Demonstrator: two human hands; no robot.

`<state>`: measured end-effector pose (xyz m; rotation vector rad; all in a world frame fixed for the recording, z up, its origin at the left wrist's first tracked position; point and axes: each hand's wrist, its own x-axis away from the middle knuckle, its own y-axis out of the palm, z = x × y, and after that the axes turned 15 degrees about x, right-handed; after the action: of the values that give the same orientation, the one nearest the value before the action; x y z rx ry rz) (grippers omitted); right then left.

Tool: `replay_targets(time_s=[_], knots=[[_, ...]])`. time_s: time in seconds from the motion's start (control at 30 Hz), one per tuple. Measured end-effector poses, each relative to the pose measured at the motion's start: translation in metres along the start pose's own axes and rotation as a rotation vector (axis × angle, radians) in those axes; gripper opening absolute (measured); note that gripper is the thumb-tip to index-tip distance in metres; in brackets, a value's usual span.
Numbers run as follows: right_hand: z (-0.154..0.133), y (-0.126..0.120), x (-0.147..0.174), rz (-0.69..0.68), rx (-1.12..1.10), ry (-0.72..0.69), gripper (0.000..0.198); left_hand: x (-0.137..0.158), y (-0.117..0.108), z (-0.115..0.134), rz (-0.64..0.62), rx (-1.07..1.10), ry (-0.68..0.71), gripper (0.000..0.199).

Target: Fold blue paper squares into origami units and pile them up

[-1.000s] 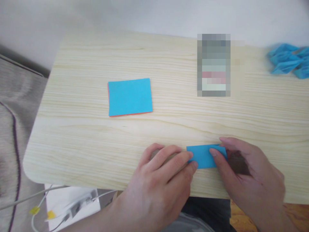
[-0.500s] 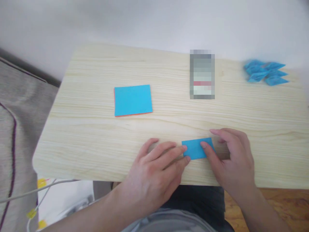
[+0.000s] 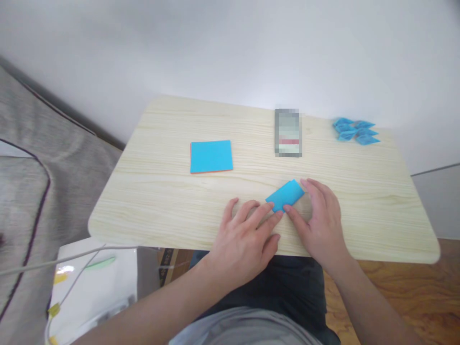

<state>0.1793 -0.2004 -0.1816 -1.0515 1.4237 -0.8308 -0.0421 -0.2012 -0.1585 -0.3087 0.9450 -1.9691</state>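
Observation:
A folded blue paper [image 3: 286,195] lies tilted on the table, its right end higher than its left. My left hand [image 3: 247,235] rests flat with fingers spread, the index and middle fingertips touching the paper's lower left edge. From the other side, my right hand [image 3: 321,223] grips the right part of the paper, thumb at the lower edge and forefinger by the far right corner. To the left and farther back sits a stack of blue and red paper [image 3: 211,156].
A pixelated phone-like object [image 3: 288,133] lies near the back edge of the pale wooden table [image 3: 151,191]. Several folded blue paper pieces [image 3: 355,131] are grouped at the back right. A grey couch [image 3: 72,163] and a cable [image 3: 72,260] are on the left.
The blue paper has turned from nearly level to slanted, right end up and away from me. Both hands moved with it. The camera view has shifted, showing more of the table's right side.

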Motion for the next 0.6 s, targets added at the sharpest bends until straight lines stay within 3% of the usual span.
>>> replay_targets(time_s=[0.33,0.6], knots=[[0.028,0.007,-0.012,0.007,0.071,0.078,0.055,0.000,-0.001,-0.001,-0.004,0.025,0.014,0.039],[0.028,0.009,-0.014,0.029,0.027,0.074,0.045,-0.010,-0.004,0.002,0.011,0.010,0.017,0.035]])
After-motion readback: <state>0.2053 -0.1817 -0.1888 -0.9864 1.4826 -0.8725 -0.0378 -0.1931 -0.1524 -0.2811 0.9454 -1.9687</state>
